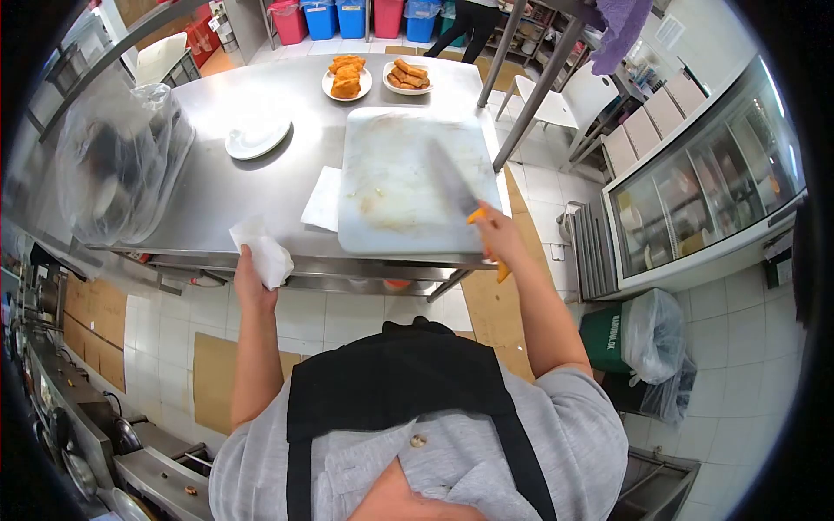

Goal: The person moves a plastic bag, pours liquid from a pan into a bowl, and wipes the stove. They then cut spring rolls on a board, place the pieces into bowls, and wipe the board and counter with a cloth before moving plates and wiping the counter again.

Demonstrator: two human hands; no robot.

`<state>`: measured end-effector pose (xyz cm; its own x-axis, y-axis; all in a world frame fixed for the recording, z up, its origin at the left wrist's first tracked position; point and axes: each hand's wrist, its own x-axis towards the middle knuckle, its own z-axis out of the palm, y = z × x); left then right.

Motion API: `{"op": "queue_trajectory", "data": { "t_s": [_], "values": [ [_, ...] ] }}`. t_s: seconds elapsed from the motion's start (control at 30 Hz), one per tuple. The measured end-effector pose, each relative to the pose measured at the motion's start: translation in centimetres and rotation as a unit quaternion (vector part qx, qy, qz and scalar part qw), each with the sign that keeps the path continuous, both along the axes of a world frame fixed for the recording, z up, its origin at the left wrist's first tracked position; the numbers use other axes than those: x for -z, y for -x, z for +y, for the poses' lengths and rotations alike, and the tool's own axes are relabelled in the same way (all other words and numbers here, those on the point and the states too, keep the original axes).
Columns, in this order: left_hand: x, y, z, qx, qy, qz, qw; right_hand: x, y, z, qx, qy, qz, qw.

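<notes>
My right hand is closed round the orange handle of a knife. The blade, blurred, points up and left over the right part of a white cutting board with brown stains. In my left hand is a crumpled white paper towel, held near the table's front edge. Another white paper lies against the board's left side. An empty white plate rests farther left on the steel table.
Behind the board stand two plates of fried food, one left and one right. A clear plastic bag fills the table's left end. Metal posts rise at the right edge. A person's dark-clad legs show beyond the table.
</notes>
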<state>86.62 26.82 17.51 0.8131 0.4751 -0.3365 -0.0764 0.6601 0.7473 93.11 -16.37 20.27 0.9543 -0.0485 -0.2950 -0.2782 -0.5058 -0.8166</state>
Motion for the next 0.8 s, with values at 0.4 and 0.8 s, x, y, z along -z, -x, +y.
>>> {"op": "queue_trajectory", "data": {
  "t_s": [0.4, 0.8],
  "values": [
    [0.9, -0.4, 0.2, 0.018, 0.014, -0.015, 1.0, 0.3, 0.6, -2.3, 0.071, 0.048, 0.008, 0.996],
    [3.7, -9.3, -4.5, 0.018, -0.16, -0.018, 0.987, 1.0, -1.6, -4.8, 0.081, 0.027, -0.02, 0.996]
  ]
}}
